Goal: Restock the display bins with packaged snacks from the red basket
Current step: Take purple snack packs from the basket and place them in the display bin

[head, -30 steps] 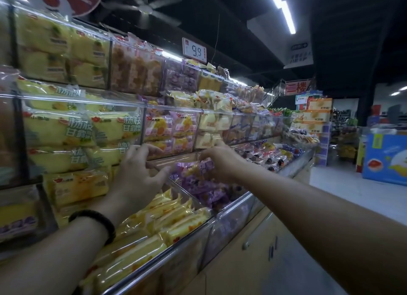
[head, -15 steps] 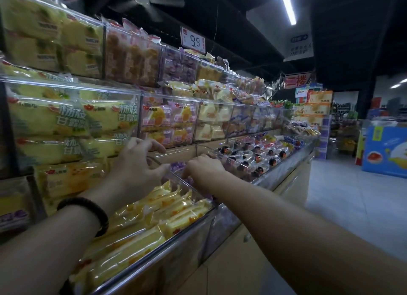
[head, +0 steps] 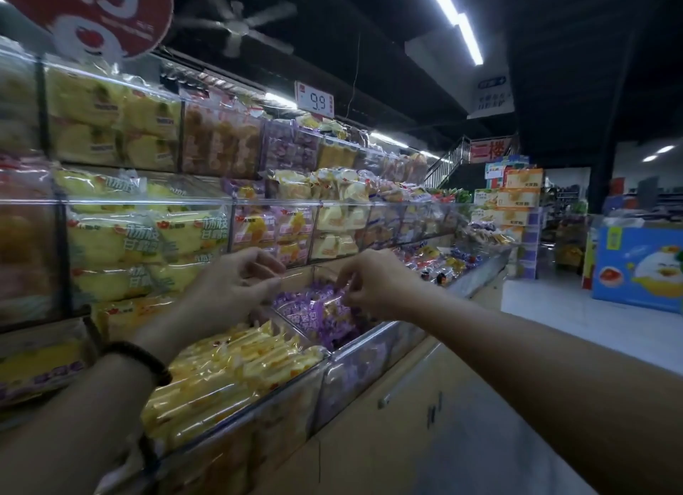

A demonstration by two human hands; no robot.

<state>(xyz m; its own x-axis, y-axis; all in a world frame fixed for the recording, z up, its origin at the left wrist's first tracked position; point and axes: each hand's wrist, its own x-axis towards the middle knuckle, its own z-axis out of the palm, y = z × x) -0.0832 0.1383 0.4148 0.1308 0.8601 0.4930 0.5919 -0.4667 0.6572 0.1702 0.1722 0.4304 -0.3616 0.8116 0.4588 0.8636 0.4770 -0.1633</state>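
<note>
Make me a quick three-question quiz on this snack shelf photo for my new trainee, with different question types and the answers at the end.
1. True or false: the yellow packets are nearly gone.
2. The black band sits on which wrist? A: left. B: right. C: neither.
3. The right hand pinches a packet. What colour is it?

Key: 1: false, they lie packed in a full row. 2: A. 3: purple.
</note>
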